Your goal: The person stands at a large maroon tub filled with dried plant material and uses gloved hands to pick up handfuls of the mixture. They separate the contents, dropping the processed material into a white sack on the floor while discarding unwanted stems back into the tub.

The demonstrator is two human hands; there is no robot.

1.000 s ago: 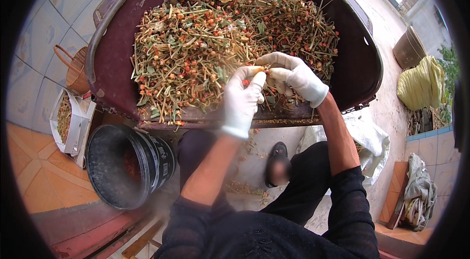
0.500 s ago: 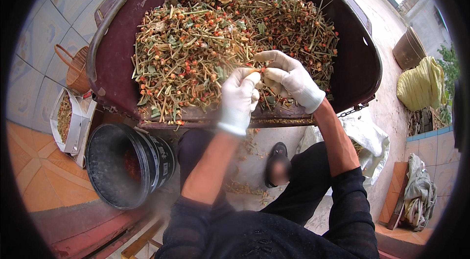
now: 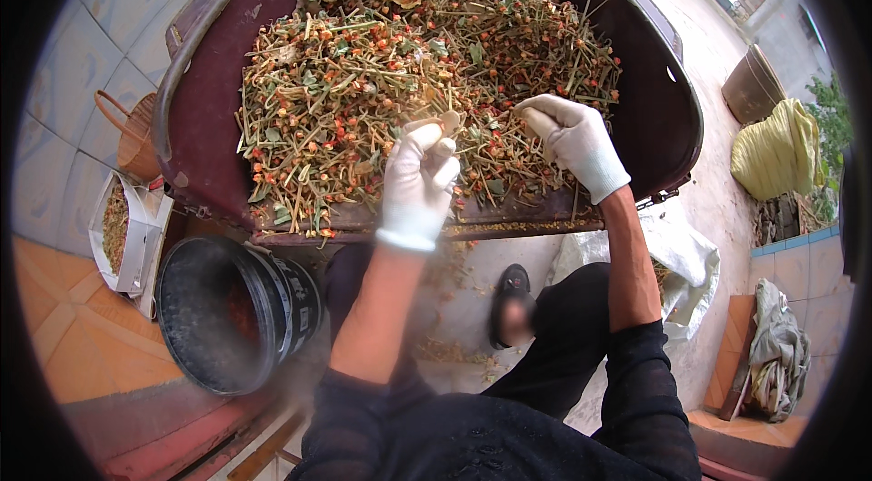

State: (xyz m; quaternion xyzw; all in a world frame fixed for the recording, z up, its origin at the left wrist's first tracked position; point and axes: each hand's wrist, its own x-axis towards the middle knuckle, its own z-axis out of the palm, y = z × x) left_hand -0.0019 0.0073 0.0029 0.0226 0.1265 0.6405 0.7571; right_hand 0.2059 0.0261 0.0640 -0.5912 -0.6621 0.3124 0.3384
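- Closest to me are my black knitted sleeves (image 3: 359, 413) and my dark closed shoe (image 3: 510, 290), on the floor below the cart's near edge.
- The round black plastic bucket (image 3: 195, 336) stands tilted outside the near left corner, its mouth facing me; a white woven plastic sack (image 3: 695, 277) lies outside the near right corner.
- My left hand (image 3: 415, 186), in a white knitted glove, is raised above the near edge, left of its middle. Thumb and forefinger seem to pinch a small orange-and-pale plant bit (image 3: 445, 124); the other fingers curl in.
- My right hand (image 3: 583, 152), gloved alike, hangs apart toward the near right corner, fingers bent and drawn together; I cannot tell whether anything is between them.
- Under and beyond both hands, the loose heap of dry stems and red-orange heads (image 3: 336, 109) covers most of the maroon metal cart bed (image 3: 213, 95), from near its front lip to the far end.
- I judge the step in hand to be picking through the heap piece by piece. The next move calls for a light fingertip hold on the left and a clear choice by eye on the right, since stems and heads lie tangled.
- Beyond the left edge sits a brown woven basket (image 3: 136, 140) with a hoop handle.
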